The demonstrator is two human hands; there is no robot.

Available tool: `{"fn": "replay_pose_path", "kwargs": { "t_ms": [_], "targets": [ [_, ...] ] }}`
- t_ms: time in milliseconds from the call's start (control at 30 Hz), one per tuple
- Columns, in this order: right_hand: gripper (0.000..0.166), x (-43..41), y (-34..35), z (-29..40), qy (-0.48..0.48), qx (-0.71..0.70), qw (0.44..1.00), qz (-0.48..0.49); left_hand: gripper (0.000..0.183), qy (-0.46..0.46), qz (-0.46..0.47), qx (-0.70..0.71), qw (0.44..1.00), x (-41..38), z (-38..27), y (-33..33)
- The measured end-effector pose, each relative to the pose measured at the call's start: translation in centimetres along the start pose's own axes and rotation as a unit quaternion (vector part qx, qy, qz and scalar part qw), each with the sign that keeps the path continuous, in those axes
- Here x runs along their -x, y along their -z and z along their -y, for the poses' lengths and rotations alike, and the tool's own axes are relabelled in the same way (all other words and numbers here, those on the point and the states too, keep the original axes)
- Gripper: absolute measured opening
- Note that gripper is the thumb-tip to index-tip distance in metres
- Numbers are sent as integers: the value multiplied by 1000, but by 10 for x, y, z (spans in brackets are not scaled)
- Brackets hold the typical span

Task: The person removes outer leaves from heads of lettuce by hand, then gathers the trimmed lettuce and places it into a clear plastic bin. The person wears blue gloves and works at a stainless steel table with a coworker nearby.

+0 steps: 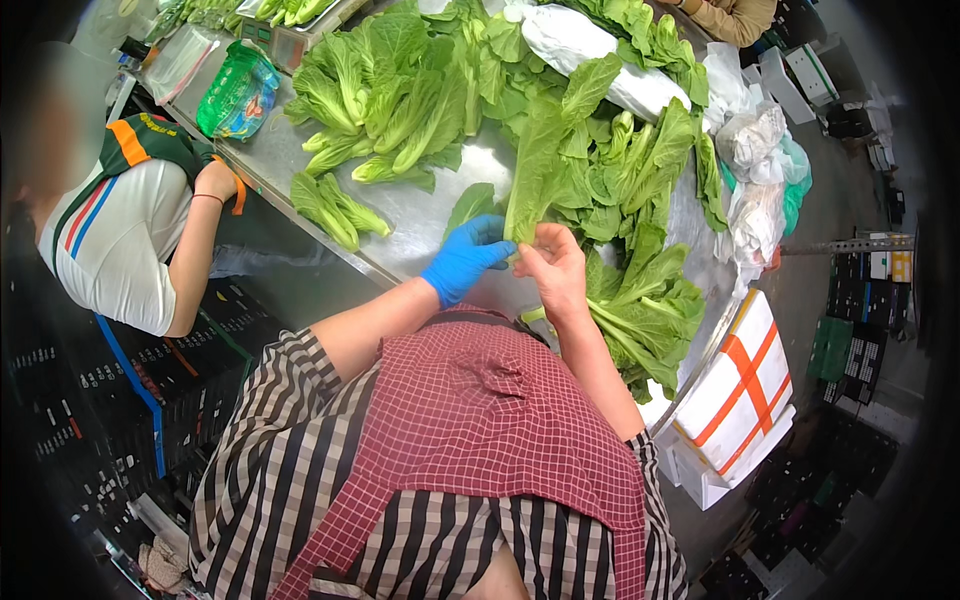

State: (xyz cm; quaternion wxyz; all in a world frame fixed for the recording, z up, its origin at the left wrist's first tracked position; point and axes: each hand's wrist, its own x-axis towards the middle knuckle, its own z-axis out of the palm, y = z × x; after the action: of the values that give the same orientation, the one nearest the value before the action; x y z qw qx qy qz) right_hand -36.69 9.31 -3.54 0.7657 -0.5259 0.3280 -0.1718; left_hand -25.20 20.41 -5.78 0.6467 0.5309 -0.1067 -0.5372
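My left hand [466, 259], in a blue glove, grips the base of a leafy green vegetable head [536, 165] that stands upright before my apron. My bare right hand [553, 266] has thumb and fingers pinched at the same stem base, from the right. Both hands are above the near edge of a metal table [420, 217]. A large pile of leafy greens [390, 82] lies at the back left, with a small bunch [334, 210] nearer the edge. More greens [637, 300] are heaped to the right, beside and beyond my right forearm.
White wrapped bundles [645, 82] lie among the greens. Plastic bags [757, 165] hang at the table's right side, above a foam box [739, 382] with orange tape. A green package [238, 90] and a scale [281, 45] are at the upper left. A person [127, 225] stands left; another's sleeve [731, 19] shows at the top.
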Motion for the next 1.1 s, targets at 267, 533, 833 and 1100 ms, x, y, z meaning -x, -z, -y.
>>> {"fn": "replay_pose_path", "kwargs": {
  "t_ms": [267, 533, 833, 1100],
  "targets": [
    [40, 0, -3, -1, 6, 24, 1000, -12, 33, 3, -12, 49, 999, -3, 9, 1],
    [45, 1, -6, 4, 14, 33, 999, -14, 32, 16, 9, 90, 996, -3, 10, 0],
    [40, -1, -4, -2, 28, 21, 999, -13, 32, 27, 25, 107, 994, -3, 11, 5],
    [24, -5, 9, -17, -23, -2, 1000, 19, 35, 97, 74, 166, 979, -2, 0, 8]
  ]
}}
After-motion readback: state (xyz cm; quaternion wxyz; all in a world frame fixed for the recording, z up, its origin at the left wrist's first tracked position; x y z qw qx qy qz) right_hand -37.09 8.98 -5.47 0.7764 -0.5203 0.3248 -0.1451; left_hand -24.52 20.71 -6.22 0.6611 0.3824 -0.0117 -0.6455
